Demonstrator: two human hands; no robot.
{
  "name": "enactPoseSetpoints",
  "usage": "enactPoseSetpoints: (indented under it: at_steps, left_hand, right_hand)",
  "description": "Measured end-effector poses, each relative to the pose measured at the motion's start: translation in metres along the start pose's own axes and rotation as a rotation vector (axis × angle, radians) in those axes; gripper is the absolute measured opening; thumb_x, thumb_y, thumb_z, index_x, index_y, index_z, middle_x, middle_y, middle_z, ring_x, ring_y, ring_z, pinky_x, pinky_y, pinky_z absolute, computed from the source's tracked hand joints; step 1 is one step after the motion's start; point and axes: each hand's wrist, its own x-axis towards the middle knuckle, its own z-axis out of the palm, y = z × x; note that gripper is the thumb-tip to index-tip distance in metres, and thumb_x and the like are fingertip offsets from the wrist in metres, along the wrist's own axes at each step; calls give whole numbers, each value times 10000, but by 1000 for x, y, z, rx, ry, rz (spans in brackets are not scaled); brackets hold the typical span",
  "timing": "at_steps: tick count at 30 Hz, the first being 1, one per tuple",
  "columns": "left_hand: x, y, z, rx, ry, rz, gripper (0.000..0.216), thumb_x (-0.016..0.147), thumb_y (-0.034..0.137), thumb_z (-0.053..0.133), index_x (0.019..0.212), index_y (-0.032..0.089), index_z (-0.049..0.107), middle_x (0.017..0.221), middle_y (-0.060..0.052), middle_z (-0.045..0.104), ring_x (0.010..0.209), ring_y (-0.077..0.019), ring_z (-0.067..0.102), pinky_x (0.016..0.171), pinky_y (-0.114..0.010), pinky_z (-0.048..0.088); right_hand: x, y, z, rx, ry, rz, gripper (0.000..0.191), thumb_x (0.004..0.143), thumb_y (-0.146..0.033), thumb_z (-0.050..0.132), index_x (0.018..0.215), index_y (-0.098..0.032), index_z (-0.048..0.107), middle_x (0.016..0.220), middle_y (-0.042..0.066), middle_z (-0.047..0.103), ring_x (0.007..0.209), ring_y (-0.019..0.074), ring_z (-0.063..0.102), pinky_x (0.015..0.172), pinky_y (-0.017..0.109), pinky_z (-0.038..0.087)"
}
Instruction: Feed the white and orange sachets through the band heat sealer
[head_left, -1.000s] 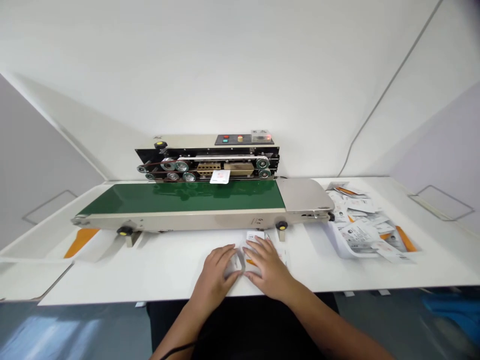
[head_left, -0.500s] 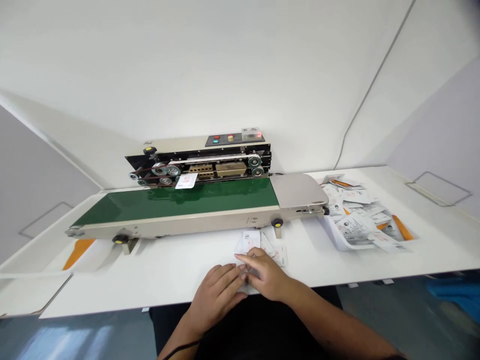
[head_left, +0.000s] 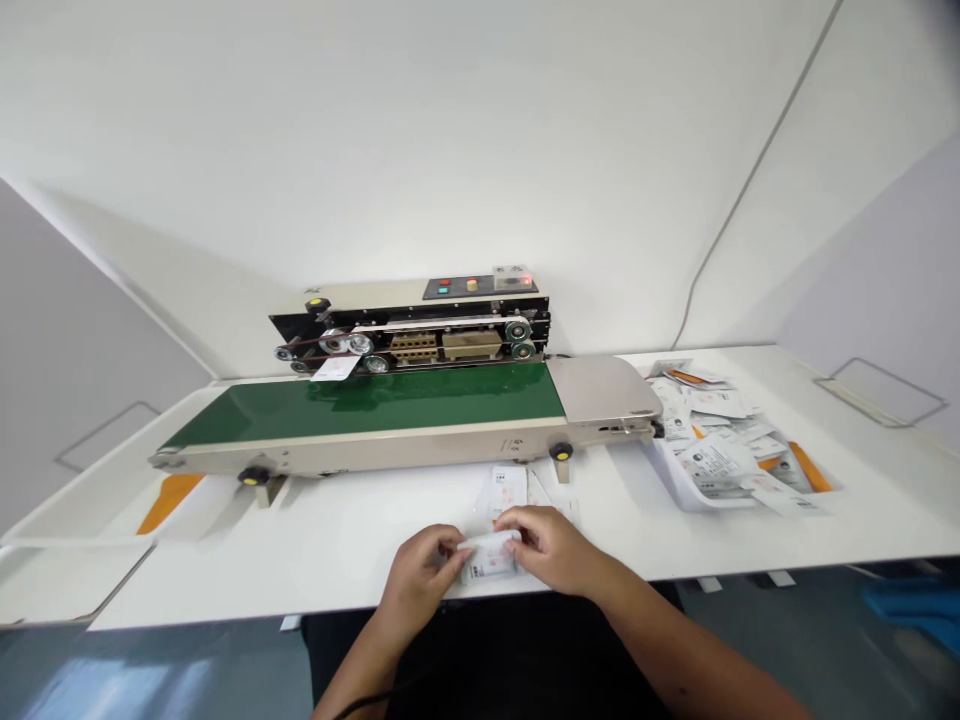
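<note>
A small white printed packet [head_left: 489, 556] is pinched between my two hands near the table's front edge. My left hand [head_left: 424, 572] grips its left end between thumb and fingers. At its right end my right hand [head_left: 551, 548] holds it the same way. Just beyond the hands, other white packets [head_left: 510, 488] lie overlapping on the table. Another packet [head_left: 335, 369] sticks out from the rollers of a band sealing machine [head_left: 420, 330], above its green conveyor belt [head_left: 450, 398].
To the right, a white bin [head_left: 679, 480] is heaped with similar packets, some orange. A white tray [head_left: 45, 525] with an orange piece [head_left: 171, 502] stands at the left, below the belt's end. A metal plate [head_left: 604, 388] adjoins the belt's right end.
My hands, which were together, have drawn apart, and the packet between them now shows. The packet in the machine has moved left along the rollers. The view has shifted slightly.
</note>
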Motion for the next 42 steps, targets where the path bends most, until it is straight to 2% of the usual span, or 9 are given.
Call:
enactPoseSetpoints:
  at_steps: [4, 9, 11, 15, 18, 29, 33, 38, 42]
  left_hand:
    - [0, 4, -3, -80, -79, 30, 151, 941, 350, 657, 874, 218, 689, 808, -24, 733, 733, -183, 683, 697, -285, 567]
    - [-1, 2, -6, -241, 24, 28, 175, 993, 357, 579, 1053, 203, 637, 881, -55, 715, 777, -195, 673, 742, -318, 572]
    - [-2, 1, -6, -264, 50, 22, 193, 995, 355, 579, 1108, 203, 615, 908, -60, 712, 781, -194, 669, 749, -324, 571]
    - [-3, 2, -6, -267, 46, 32, 185, 996, 335, 576, 1119, 202, 613, 936, -65, 705, 775, -187, 663, 754, -329, 568]
    - [-5, 3, -7, -270, 49, 47, 174, 998, 320, 572, 1117, 204, 625, 928, -60, 710, 772, -184, 665, 745, -321, 569]
    - [-7, 6, -11, -225, 30, 122, 150, 993, 269, 558, 1078, 211, 669, 880, -48, 729, 752, -184, 668, 724, -306, 561]
    - [-7, 9, -14, -168, 20, 148, 123, 987, 249, 555, 1028, 211, 664, 854, -46, 724, 737, -182, 665, 706, -296, 546]
    - [-12, 16, -8, 36, -76, 300, 159, 976, 217, 533, 878, 214, 659, 722, -29, 683, 665, -183, 630, 658, -300, 487]
    - [-12, 37, 23, 123, -325, 602, 161, 955, 216, 537, 844, 230, 654, 687, -24, 688, 639, -194, 630, 633, -320, 486]
  right_hand:
    - [7, -28, -31, -79, -312, -61, 328, 861, -168, 612, 1117, -277, 787, 1017, 19, 797, 897, 225, 714, 818, 324, 532]
    - [31, -50, -108, 118, -337, 47, 348, 874, -203, 639, 1184, -260, 784, 1101, 41, 793, 882, 205, 719, 728, 289, 553]
    - [49, -49, -141, 288, -189, 150, 331, 870, -258, 670, 1181, -223, 780, 984, 56, 796, 717, 163, 682, 578, 238, 508]
    - [92, -36, -185, 631, 505, 166, 252, 783, -189, 731, 1028, -155, 778, 808, 58, 757, 574, 94, 574, 479, 176, 429]
    - [112, -22, -196, 748, 719, 171, 180, 742, -101, 712, 915, -129, 753, 626, 22, 674, 514, 84, 539, 473, 171, 451]
    - [143, -18, -166, 631, 570, 295, 101, 833, -92, 692, 930, -92, 718, 725, 74, 731, 533, 88, 609, 531, 181, 529]
    - [148, -27, -158, 510, 554, 328, 221, 843, -183, 740, 1043, -90, 728, 733, 58, 723, 516, 101, 573, 507, 209, 482]
    - [117, -57, -112, -87, 704, 14, 337, 922, -351, 660, 1205, -185, 735, 795, 17, 699, 656, 157, 600, 615, 263, 485]
    - [93, -91, -27, -243, 42, -339, 276, 982, -278, 586, 1207, -230, 740, 997, 48, 759, 886, 189, 695, 819, 302, 544]
